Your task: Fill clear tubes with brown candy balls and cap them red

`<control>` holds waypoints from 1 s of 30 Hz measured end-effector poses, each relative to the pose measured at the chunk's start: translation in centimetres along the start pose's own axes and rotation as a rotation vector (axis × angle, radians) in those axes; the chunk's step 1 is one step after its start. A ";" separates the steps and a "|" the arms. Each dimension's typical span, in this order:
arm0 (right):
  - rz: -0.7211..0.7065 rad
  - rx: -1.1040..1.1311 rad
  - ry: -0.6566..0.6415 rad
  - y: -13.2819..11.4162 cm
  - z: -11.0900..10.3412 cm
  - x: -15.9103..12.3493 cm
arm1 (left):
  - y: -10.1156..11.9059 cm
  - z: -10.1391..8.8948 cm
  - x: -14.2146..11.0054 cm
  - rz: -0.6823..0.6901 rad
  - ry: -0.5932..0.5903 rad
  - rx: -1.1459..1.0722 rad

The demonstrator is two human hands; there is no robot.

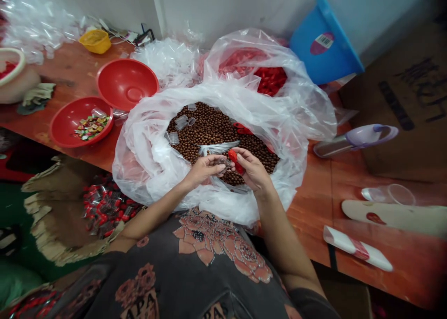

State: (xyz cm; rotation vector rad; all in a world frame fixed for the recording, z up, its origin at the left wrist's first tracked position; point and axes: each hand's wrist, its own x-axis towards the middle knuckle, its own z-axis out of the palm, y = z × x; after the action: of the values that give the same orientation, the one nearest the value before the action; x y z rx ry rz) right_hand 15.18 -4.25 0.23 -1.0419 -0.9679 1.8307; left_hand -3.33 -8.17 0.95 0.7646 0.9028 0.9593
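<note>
My left hand (204, 170) and my right hand (253, 167) are low over the open mouth of a big clear plastic bag (146, 170). The soft edge of the bag lies under my wrists. Inside its round mouth are lots of brown balls (209, 128). My right fingers (246, 158) pinch a small red packet (236, 161) in a tight, narrow grip. The packet is long and leans down toward me and to the right. My left fingers (218, 166) pinch a small see-through thing (221, 163), right beside the packet, but it is too hidden to see well. A clear strip (218, 147) lies on the balls just past my hands. Past the bag is another clear bag (300, 91) with red packets (270, 79) inside. On the wooden table (31, 118), two red bowls (125, 84) sit to my left. Bare wood (314, 216) lies to my right.
</note>
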 end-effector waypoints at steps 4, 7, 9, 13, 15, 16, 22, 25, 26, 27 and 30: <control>-0.034 -0.219 -0.004 -0.1 1.0 -1.3 | -0.5 -0.1 -0.2 0.025 0.046 -0.017; -0.083 -0.480 0.044 0.0 1.1 -2.4 | -1.2 -0.1 -0.6 -0.019 0.061 -0.052; -0.081 -0.550 0.056 0.2 0.9 -2.5 | -1.6 -0.4 -0.4 -0.040 0.065 -0.070; -0.132 -0.585 0.162 0.6 0.7 -2.0 | -1.7 -1.0 -0.3 -0.064 0.047 -0.097; -0.135 -0.594 0.186 0.8 0.6 -2.1 | -1.4 -1.0 -0.7 -0.080 0.051 -0.078; -0.148 -0.635 0.200 1.0 0.5 -2.1 | -1.2 -1.0 -0.9 -0.094 0.049 -0.063; -0.334 -0.829 -0.010 1.9 -0.9 -2.0 | -1.2 -0.9 -1.0 -0.083 0.083 -0.019; -0.409 -0.873 -0.042 2.1 -1.1 -2.5 | -2.2 -1.1 -0.4 -0.050 0.071 0.009; -0.462 -0.891 -0.054 2.1 -1.1 -2.7 | -2.5 -1.2 -0.3 -0.050 0.053 0.020; -0.528 -0.910 -0.074 2.1 -1.1 -2.8 | -2.7 -1.2 -0.2 -0.047 0.043 0.037; -0.728 -0.995 -0.126 2.1 -1.2 -3.0 | -2.6 -1.2 -0.4 -0.023 0.044 0.112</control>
State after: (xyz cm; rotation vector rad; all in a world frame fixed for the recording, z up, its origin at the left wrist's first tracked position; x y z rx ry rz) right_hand 16.77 -7.47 -1.17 -0.8993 -2.0981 0.7707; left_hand -3.60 -9.39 -1.68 0.8294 1.0088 0.9143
